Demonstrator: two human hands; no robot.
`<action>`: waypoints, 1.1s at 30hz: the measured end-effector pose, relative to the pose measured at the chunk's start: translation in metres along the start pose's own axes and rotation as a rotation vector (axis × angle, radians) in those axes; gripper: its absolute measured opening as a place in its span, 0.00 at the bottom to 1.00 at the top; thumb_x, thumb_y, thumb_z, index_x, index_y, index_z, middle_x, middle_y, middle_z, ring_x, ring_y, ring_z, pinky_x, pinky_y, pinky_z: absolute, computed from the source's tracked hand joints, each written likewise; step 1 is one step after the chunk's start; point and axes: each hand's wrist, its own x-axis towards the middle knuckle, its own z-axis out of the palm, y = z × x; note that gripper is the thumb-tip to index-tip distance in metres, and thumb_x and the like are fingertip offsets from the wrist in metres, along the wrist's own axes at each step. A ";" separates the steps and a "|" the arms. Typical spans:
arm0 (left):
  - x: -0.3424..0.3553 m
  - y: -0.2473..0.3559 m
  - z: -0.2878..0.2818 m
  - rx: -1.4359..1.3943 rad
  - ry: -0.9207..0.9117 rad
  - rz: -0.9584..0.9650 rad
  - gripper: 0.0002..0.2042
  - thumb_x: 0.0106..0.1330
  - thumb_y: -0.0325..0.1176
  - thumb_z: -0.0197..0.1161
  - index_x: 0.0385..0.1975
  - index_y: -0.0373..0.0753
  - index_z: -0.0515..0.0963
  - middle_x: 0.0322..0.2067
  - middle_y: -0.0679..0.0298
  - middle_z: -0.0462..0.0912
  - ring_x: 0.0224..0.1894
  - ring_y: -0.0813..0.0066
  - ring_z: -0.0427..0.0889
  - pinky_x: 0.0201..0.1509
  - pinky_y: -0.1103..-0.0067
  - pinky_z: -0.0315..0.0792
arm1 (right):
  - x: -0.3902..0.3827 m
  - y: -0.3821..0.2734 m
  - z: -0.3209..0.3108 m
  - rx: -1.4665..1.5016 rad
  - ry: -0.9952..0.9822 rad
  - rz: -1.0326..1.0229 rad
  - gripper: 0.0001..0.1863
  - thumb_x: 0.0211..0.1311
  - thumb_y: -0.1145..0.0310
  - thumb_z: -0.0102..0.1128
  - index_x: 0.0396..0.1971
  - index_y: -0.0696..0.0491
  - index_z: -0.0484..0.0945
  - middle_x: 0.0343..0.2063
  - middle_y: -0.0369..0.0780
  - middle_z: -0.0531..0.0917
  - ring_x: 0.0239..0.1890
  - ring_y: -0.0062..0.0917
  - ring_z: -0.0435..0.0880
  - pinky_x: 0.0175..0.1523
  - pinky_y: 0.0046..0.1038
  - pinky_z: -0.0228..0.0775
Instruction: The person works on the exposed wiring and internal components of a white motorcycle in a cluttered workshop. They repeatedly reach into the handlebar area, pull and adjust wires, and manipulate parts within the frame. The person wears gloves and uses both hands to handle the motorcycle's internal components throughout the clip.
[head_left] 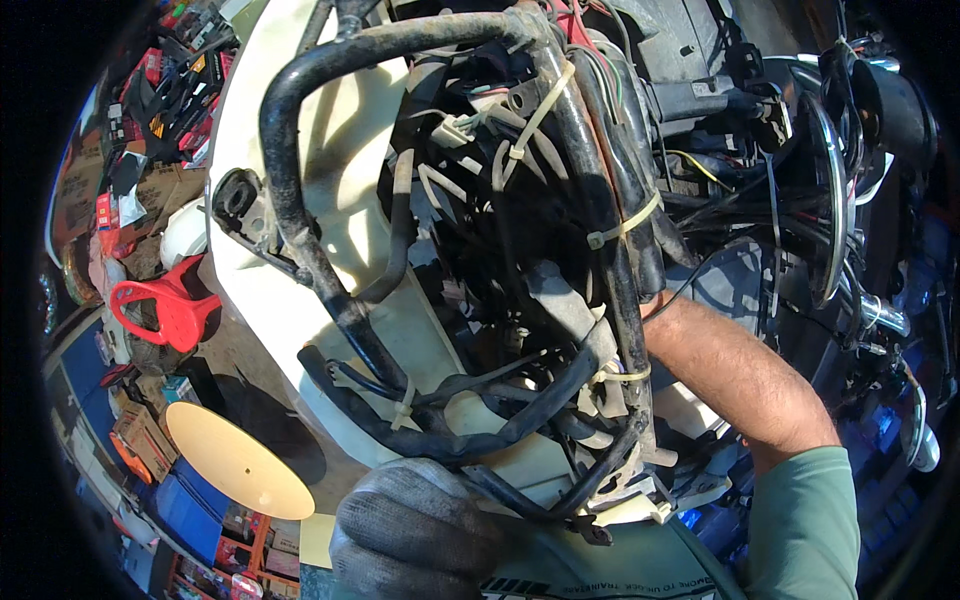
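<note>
A motorcycle's black tubular frame [290, 130] fills the middle of the head view, threaded with wiring. Pale cable ties, such as one zip tie [625, 222], bind a thick black harness [590, 120] to a tube. My right forearm [740, 365] comes in from the right and passes behind the right-hand tube; its hand and fingers are hidden inside the frame. My left hand [410, 525], in a grey-black work glove, is curled closed at the frame's near end, just below a black wrapped cable [450, 440]. Whatever lies inside its fingers cannot be seen.
A cream plastic panel [250, 290] lies under the frame's left side. Chrome headlight rim [830, 200] and loose wires crowd the right. On the left are a red plastic stool [165, 305], a round yellowish disc [240, 460], cardboard boxes [140, 440] and piled packaged parts [170, 100].
</note>
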 end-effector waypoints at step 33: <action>-0.015 -0.003 -0.001 0.098 0.087 -0.155 0.06 0.68 0.34 0.61 0.30 0.41 0.75 0.34 0.62 0.74 0.33 0.70 0.75 0.38 0.72 0.71 | -0.012 0.013 -0.005 -0.028 -0.106 0.039 0.18 0.71 0.55 0.53 0.44 0.51 0.84 0.31 0.40 0.87 0.35 0.33 0.86 0.48 0.36 0.76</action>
